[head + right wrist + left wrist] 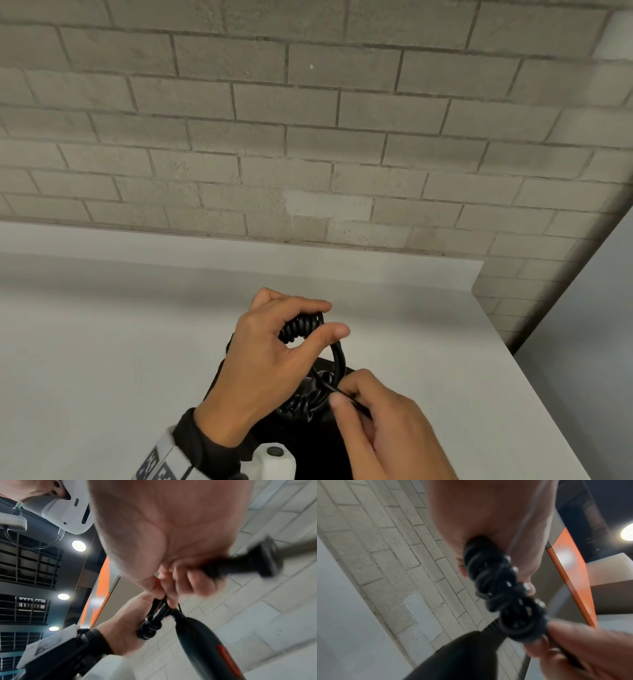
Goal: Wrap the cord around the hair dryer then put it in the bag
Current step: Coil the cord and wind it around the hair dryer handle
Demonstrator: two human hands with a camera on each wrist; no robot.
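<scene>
My left hand (318, 320) is raised over the table and grips a bunch of black coiled cord (301, 329) between thumb and curled fingers. A straight stretch of cord loops down to my right hand (342, 394), which pinches it just above more coils. In the right wrist view the black plug (264, 562) sticks out of that hand's curled fingers. The black hair dryer (202, 642), with a red switch, hangs below the coils (489, 566); its body (453, 655) is dark and blurred. A flat black thing (342, 368) lies under the hands; I cannot tell if it is the bag.
A white table (102, 342) runs to a grey brick wall (308, 137) at the back. Its right edge (513, 359) falls off close to my right hand. A white camera mount (274, 459) sits on my left wrist.
</scene>
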